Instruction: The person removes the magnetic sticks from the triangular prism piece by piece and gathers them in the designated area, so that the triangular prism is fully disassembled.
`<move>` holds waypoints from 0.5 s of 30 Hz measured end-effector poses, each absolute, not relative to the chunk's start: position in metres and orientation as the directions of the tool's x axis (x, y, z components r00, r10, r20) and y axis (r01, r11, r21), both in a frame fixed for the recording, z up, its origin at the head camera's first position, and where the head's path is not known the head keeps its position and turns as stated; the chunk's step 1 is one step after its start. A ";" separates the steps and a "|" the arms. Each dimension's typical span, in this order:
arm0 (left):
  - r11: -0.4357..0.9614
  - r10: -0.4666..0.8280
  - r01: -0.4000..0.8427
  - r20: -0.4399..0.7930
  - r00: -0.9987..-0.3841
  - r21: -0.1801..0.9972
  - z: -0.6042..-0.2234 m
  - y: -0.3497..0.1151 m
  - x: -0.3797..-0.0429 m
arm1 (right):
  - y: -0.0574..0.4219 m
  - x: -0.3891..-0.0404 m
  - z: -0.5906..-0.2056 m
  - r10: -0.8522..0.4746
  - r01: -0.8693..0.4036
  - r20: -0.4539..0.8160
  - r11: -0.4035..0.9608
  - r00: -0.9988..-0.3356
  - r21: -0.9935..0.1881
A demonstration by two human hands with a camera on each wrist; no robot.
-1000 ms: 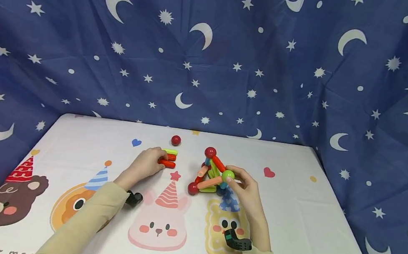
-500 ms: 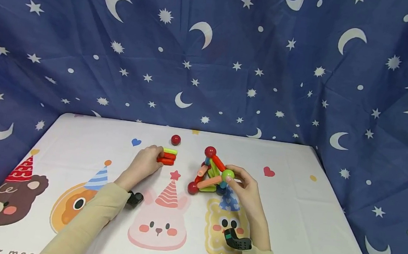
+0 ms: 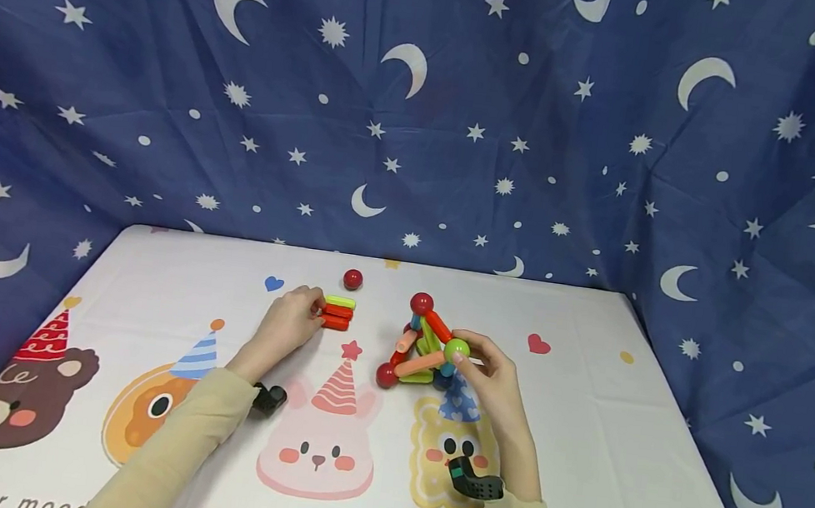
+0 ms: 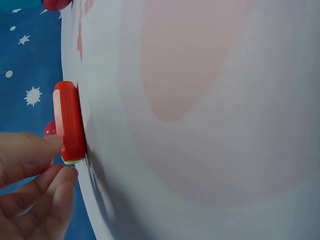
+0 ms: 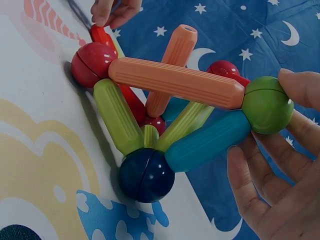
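Note:
My left hand point(image 3: 286, 326) is at the left ends of a small row of loose building rods: two red rods point(image 3: 336, 323) and a yellow-green rod point(image 3: 340, 302) behind them. In the left wrist view its thumb touches the end of a red rod point(image 4: 72, 120), and the other fingers are loosely bent below. My right hand point(image 3: 498, 386) holds a ball-and-rod frame by its green ball point(image 5: 267, 105), thumb on one side and fingers on the other. An orange rod point(image 5: 175, 82) and a teal rod point(image 5: 210, 142) run from that ball to a red ball point(image 5: 93, 65) and a dark blue ball point(image 5: 147, 175).
A loose red ball point(image 3: 352, 280) lies behind the rod row. The white tablecloth point(image 3: 586, 408) carries printed cartoon animals. A blue curtain point(image 3: 422, 122) with moons and stars stands behind the table and along its sides.
The front red rod has moved back against the other red one, so the row is tighter. My left hand has shifted slightly back. The right hand and frame stay in place.

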State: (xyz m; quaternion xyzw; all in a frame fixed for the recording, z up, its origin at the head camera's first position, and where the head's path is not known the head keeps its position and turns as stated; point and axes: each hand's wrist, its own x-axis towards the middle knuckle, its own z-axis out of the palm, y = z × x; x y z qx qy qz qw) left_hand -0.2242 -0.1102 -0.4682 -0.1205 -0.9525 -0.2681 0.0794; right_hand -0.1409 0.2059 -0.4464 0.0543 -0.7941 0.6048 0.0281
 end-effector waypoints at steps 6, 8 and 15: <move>0.827 0.161 0.245 0.203 -0.966 0.506 -0.464 -0.108 -0.220 | 0.206 -0.141 -0.446 -0.054 -0.122 0.112 0.264 -0.992 -0.957; 0.814 0.157 0.237 0.193 -0.969 0.530 -0.462 -0.104 -0.218 | 0.206 -0.141 -0.446 -0.055 -0.121 0.110 0.262 -0.992 -0.958; 0.705 0.164 0.252 0.194 -0.967 0.663 -0.454 -0.080 -0.205 | 0.206 -0.141 -0.446 -0.058 -0.123 0.112 0.257 -0.992 -0.959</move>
